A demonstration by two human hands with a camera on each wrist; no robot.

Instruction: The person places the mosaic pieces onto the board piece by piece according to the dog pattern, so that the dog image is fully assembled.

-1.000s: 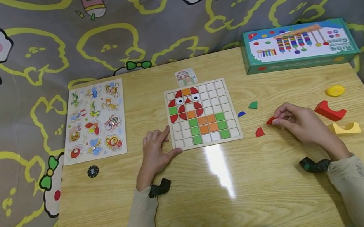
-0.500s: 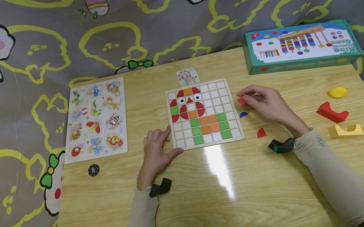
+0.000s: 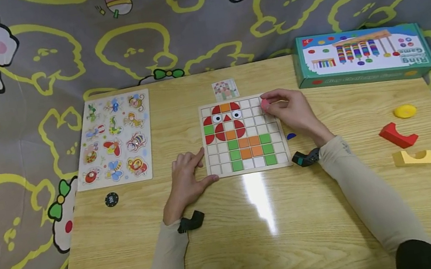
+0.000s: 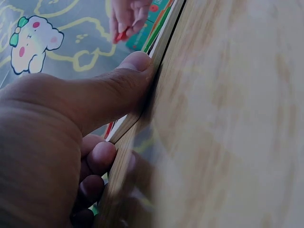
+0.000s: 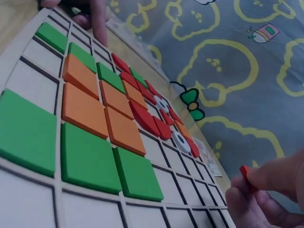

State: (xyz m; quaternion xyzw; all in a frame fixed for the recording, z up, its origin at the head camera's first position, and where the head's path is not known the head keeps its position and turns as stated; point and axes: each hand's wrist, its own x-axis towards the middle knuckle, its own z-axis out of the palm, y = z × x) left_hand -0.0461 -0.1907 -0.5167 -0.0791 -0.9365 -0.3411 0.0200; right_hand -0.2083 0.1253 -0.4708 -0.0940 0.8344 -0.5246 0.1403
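Note:
In the head view a wooden grid board (image 3: 214,159) lies mid-table, part filled with red, green and orange tiles and two eye tiles. My left hand (image 3: 184,183) touches its near left corner, thumb along the front edge and index finger at the left side. Over the board's far right corner, my right hand (image 3: 293,109) pinches a small red tile (image 3: 265,104) between thumb and fingers. The right wrist view shows this red tile (image 5: 245,172) held above the grid, its outline partly covered. Beside the board's right edge lies a blue half-round tile (image 3: 291,136).
Behind the board sits a small picture card (image 3: 224,90). An insect puzzle board (image 3: 113,140) and a black disc (image 3: 111,200) are at left. To the right are a boxed ring game (image 3: 364,56), a yellow oval (image 3: 405,111), a red arch block (image 3: 398,135) and a yellow block (image 3: 413,157).
My right hand has carried the red tile leftward from the table's right side to over the board. The green and red quarter tiles are now out of sight behind that arm. My left hand stays put.

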